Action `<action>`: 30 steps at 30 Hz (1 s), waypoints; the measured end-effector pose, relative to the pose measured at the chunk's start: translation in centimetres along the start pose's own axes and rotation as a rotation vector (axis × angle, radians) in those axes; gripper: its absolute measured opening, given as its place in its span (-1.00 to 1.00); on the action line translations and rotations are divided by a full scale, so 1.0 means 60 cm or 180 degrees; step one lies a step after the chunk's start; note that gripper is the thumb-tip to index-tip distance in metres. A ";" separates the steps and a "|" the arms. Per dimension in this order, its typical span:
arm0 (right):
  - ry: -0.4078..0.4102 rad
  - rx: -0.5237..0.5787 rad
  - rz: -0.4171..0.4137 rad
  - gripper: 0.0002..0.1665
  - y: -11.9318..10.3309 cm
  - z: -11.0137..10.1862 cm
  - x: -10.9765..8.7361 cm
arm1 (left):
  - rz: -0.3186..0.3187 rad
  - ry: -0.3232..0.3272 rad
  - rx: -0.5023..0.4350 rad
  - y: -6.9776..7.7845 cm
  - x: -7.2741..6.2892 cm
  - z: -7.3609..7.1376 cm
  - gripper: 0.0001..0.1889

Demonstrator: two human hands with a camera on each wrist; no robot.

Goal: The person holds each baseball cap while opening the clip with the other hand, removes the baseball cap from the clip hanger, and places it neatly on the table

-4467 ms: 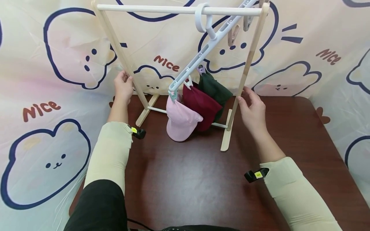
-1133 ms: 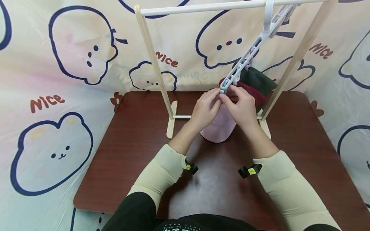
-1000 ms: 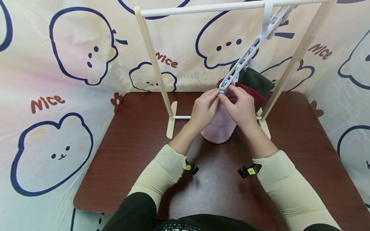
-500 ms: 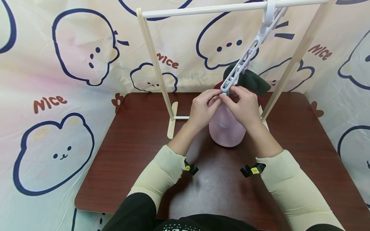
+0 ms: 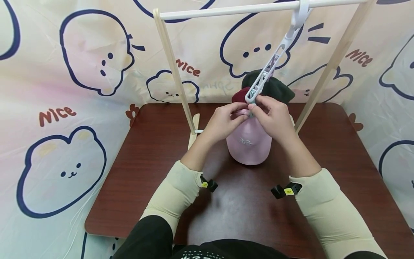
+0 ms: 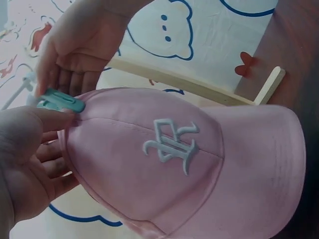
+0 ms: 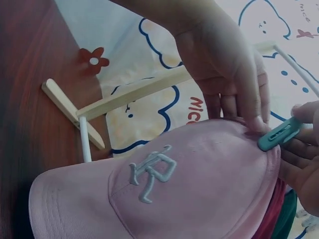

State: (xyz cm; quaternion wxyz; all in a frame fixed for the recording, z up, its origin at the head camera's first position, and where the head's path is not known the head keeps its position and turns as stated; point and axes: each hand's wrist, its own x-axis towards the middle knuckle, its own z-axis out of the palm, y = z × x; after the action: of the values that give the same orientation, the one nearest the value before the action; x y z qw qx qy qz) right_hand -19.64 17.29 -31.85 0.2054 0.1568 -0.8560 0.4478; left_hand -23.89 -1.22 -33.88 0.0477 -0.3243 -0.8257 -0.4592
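Note:
A pink baseball cap [image 5: 249, 140] with pale embroidery hangs in front of me, brim down. My left hand [image 5: 223, 120] pinches the cap's edge; in the right wrist view its thumb [image 7: 255, 124] presses on the fabric. A teal clothespin [image 7: 279, 134] lies over that same edge, and my right hand [image 5: 275, 117] pinches its handles. In the left wrist view the clothespin [image 6: 62, 100] overlaps the cloth; whether it bites is hard to tell. Above runs a white clip hanger [image 5: 273, 59]. Behind hang a dark red cap [image 5: 240, 95] and a dark green one [image 5: 279, 90].
The hanger hooks over the white rod [image 5: 233, 10] of a wooden rack, whose left post [image 5: 174, 72] and right post [image 5: 333, 64] flank my hands. The rack stands on a brown table [image 5: 145, 180] before a patterned cloth backdrop [image 5: 90, 144].
Both hands have come off the rack's posts to the clothespin and pink cap. The hanger has swung round, and the pink cap has turned to show its embroidered front.

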 end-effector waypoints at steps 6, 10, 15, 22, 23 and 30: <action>-0.0143 0.0246 0.0237 -0.59 0.001 -0.003 -0.001 | -0.0028 -0.0092 0.0076 0.003 -0.003 -0.006 -0.73; -0.0069 0.0318 0.0224 -0.61 0.000 -0.001 -0.001 | 0.0054 -0.0069 0.0007 0.002 -0.005 -0.002 -0.75; 0.0042 0.0295 0.0193 -0.61 0.000 0.001 0.001 | 0.0076 -0.0063 -0.0096 0.000 -0.004 0.001 -0.76; 0.0127 0.0338 0.0107 -0.67 -0.002 -0.001 0.004 | 0.0053 -0.0120 -0.0255 -0.001 -0.003 0.003 -0.76; 0.0132 0.0382 0.0092 -0.68 -0.001 -0.001 0.005 | 0.0056 -0.0118 -0.0264 0.000 -0.003 0.003 -0.77; 0.0159 0.1210 0.0183 -0.72 0.002 -0.002 0.009 | 0.0088 -0.0077 -0.0339 0.003 -0.003 0.002 -0.78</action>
State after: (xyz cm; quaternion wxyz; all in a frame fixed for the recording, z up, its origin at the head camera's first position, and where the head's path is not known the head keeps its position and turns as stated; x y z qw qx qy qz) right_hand -20.13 17.42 -31.62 0.1804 0.1571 -0.7548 0.6108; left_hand -23.63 -1.14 -33.87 0.0268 -0.3434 -0.7960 -0.4977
